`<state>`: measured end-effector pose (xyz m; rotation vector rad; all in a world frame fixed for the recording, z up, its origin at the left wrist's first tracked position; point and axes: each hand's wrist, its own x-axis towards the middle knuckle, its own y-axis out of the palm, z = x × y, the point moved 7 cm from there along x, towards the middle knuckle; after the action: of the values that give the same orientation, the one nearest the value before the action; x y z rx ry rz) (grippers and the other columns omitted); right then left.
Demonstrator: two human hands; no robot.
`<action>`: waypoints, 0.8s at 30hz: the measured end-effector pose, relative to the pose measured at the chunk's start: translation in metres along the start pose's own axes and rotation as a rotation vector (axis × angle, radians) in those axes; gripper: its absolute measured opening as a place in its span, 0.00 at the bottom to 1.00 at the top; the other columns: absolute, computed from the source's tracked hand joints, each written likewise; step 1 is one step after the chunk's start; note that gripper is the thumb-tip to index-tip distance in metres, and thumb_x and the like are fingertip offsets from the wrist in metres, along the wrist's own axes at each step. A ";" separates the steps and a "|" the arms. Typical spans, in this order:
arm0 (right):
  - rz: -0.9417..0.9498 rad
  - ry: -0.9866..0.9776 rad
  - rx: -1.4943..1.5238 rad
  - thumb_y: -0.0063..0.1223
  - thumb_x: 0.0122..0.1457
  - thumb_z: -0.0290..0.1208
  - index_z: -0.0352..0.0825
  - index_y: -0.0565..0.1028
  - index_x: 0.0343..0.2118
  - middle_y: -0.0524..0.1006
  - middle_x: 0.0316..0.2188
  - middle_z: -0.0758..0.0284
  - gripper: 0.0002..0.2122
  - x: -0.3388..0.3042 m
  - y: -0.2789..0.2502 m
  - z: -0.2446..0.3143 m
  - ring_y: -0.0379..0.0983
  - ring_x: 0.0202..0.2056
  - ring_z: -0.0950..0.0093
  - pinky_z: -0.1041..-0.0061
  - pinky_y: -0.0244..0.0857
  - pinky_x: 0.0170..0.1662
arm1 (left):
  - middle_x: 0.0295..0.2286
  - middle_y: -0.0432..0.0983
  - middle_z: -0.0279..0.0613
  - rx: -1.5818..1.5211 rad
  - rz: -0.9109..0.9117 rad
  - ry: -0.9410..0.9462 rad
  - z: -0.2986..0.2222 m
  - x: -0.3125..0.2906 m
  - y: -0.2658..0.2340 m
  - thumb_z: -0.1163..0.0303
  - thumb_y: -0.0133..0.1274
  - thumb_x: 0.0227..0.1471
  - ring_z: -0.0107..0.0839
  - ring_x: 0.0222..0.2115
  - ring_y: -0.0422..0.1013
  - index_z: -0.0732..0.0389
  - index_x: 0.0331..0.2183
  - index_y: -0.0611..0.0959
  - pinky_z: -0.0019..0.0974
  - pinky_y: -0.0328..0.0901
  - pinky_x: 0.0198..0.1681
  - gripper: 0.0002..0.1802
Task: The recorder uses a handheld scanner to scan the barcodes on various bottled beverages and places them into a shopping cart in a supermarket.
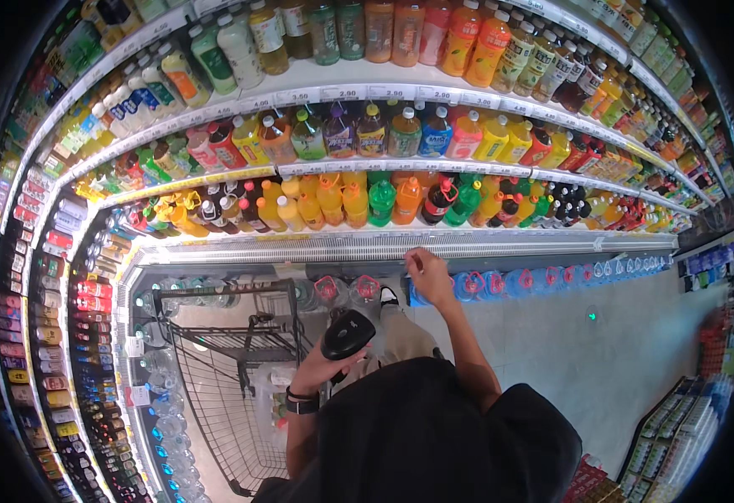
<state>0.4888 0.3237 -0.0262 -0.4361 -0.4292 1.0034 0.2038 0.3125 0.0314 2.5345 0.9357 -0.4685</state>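
A black handheld barcode scanner (348, 334) is gripped in my left hand (330, 365), whose wrist wears a dark band. The scanner is over the floor, to the right of the wire shopping cart (224, 394). My right hand (426, 273) is held out in front of the cooler's lower grille (350, 249), its fingers curled loosely inward and nothing visible in them. Under that hand stand large bottles with pink handles (364, 289) and blue water jugs (468, 286). Soft drink bottles (382, 198) fill the lowest cooler shelf just beyond.
Shelves of bottled drinks (339, 132) curve around the front and left, with price strips (384, 93) along their edges. Clear water bottles (166, 394) line the floor at left. Stacked goods (669, 436) stand at the lower right beside the grey tiled floor (568, 360).
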 end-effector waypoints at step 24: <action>1.043 -0.339 0.084 0.53 0.59 0.28 0.32 0.75 0.45 0.78 0.34 0.58 0.11 -0.237 0.144 0.061 0.78 0.35 0.65 0.68 0.71 0.38 | 0.27 0.75 0.26 -0.044 -0.435 0.087 0.158 -0.196 0.091 0.64 0.64 0.51 0.14 0.20 0.64 0.60 0.48 0.78 0.24 0.59 0.22 0.24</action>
<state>0.2437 0.1938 -0.0855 -0.4109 -0.4585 2.1193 0.0975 0.0689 0.0029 2.3226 1.5225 -0.4556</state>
